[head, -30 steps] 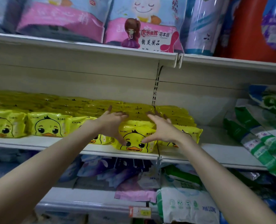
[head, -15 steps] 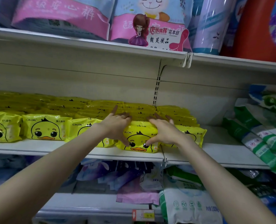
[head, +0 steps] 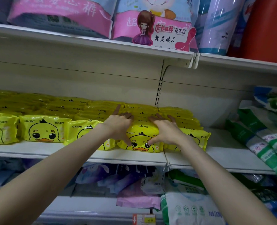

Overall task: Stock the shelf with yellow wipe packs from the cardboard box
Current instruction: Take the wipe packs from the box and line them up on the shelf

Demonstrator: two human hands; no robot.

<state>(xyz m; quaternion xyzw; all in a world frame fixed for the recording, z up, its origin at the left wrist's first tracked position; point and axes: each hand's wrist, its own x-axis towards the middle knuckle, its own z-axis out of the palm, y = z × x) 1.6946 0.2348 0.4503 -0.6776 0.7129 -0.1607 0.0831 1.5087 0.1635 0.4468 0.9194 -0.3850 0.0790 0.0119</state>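
Left hand (head: 118, 125) and right hand (head: 165, 132) grip one yellow wipe pack (head: 142, 138) at the front edge of the shelf (head: 232, 153), thumbs splayed down its duck face and fingers curled over the top. Step, judged: seating it in the front row, before the stocked rows (head: 86, 108). Next move needs a flush push, then release.
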